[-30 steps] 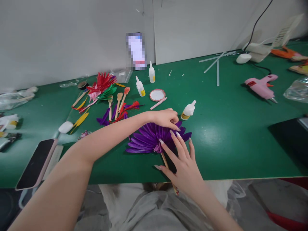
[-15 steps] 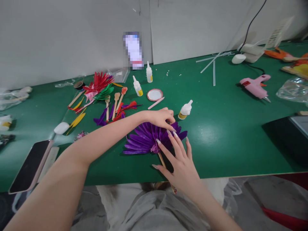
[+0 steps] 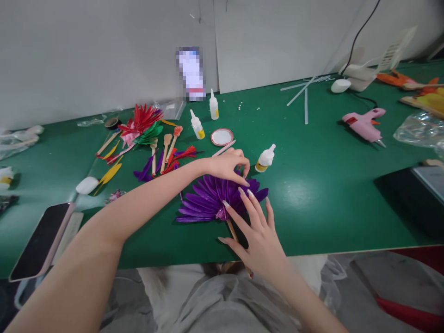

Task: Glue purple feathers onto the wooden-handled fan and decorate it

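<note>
Your left hand [image 3: 229,165], fingers curled, presses at the upper feathers of the purple feather fan [image 3: 218,199]; can't tell if it pinches one. Right hand [image 3: 258,231] spread, gripping nothing, seemingly steadying the fan at the desk's [image 3: 333,199] near edge. Glue bottle [image 3: 265,158] just beyond, likely for reach.

Here we go: one purple feather fan [image 3: 203,201], one pink glue gun [image 3: 363,126], one red-rimmed dish [image 3: 222,137]! White bottles [image 3: 214,110]? Three in full view, plus one partial bottle [image 3: 5,178] at the left edge. Three grouped wooden sticks [image 3: 165,150], two white rounded objects [image 3: 87,185], and one black-screened phone [image 3: 43,243] lying flat!
</note>
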A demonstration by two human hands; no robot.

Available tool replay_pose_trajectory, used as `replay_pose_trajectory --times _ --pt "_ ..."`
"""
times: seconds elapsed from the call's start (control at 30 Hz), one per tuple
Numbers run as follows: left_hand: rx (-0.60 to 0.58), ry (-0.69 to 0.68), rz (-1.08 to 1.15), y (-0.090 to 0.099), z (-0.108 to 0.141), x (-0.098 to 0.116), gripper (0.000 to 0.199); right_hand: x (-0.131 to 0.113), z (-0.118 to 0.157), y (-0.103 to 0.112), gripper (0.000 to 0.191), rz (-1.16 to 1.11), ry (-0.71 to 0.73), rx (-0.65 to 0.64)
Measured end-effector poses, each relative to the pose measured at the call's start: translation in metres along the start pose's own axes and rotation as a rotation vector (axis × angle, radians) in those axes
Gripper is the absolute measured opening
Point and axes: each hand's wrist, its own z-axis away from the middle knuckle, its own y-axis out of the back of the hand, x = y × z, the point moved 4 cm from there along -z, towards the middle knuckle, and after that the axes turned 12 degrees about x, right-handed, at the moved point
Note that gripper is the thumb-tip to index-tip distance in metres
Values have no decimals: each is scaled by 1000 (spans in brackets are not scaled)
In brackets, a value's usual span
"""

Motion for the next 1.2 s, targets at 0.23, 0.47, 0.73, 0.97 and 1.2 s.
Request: replay_pose_trajectory --times 0.23,0.47,0.73,0.97,1.2 --pt "161 45 35 6 4 8 31 0 -1 1 60 -3 2 -14" --pt "259 40 -22 -3 3 16 28 0 1 0 62 -4 12 -1" --pt "208 55 -40 -10 5 24 24 0 2 0 61 -14 41 15" --pt "251 101 -98 -9 2 15 30 -1 1 1 59 -8 41 1" --pt "-189 94 -82 -11 -11 7 37 -3 1 1 63 -4 29 -21"
